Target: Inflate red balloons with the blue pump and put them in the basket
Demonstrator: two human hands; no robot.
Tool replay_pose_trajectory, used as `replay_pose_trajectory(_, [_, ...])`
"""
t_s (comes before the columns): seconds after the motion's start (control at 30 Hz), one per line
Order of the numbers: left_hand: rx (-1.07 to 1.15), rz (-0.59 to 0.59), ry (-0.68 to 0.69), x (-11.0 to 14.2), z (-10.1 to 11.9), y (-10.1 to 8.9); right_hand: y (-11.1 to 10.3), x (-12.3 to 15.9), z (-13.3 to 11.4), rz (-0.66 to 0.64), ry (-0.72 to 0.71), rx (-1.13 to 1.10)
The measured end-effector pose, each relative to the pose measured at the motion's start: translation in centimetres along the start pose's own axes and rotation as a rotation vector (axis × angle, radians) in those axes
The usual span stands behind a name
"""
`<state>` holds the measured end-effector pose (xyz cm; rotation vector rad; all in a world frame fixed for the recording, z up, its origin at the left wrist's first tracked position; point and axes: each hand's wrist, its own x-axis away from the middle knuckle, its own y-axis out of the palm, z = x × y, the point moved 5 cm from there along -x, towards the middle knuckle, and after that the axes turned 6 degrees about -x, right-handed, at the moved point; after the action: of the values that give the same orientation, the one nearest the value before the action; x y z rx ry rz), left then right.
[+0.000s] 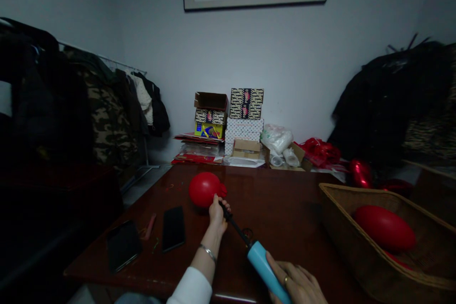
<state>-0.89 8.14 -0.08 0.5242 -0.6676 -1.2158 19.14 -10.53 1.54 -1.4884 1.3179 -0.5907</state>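
A partly inflated red balloon (204, 190) is just beyond the fingers of my left hand (216, 211). That hand is closed around the black end of a hand balloon pump (264, 266); whether it also pinches the balloon's neck is hard to see. My right hand (297, 281) wraps around the pump's light blue barrel, near the front edge of the table. Between my hands the pump's thin black rod is drawn out, slanting up to the left.
On the brown table (285, 199) lie two dark phone-like slabs, a phone (174, 229) and another (124, 246), with a small red stick (151, 226) between. A wicker basket (342, 228) at right holds a red balloon (384, 229). Stacked boxes (245, 104) stand behind.
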Motion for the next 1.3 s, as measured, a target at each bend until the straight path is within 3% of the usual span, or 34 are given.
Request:
replay_pose_trajectory(0.3, [0.016,-0.033,-0.050,1.9,-1.6,0.6,-1.3,-4.0,-4.3,0.011,0.081,-0.023])
replay_pose_trajectory(0.9, [0.290,-0.167,-0.174,2.1,-1.3,0.6,-1.1,-5.1,-5.0,0.018,0.054,-0.181])
replay_pose_trajectory(1.17, [0.157,-0.030,-0.074,1.6,-1.6,0.3,-1.0,-4.5,-5.5,0.007,0.076,-0.033])
replay_pose_trajectory(1.3, [0.117,0.010,-0.053,0.8,-1.7,0.0,-0.4,-3.5,-4.4,-0.012,0.076,0.009])
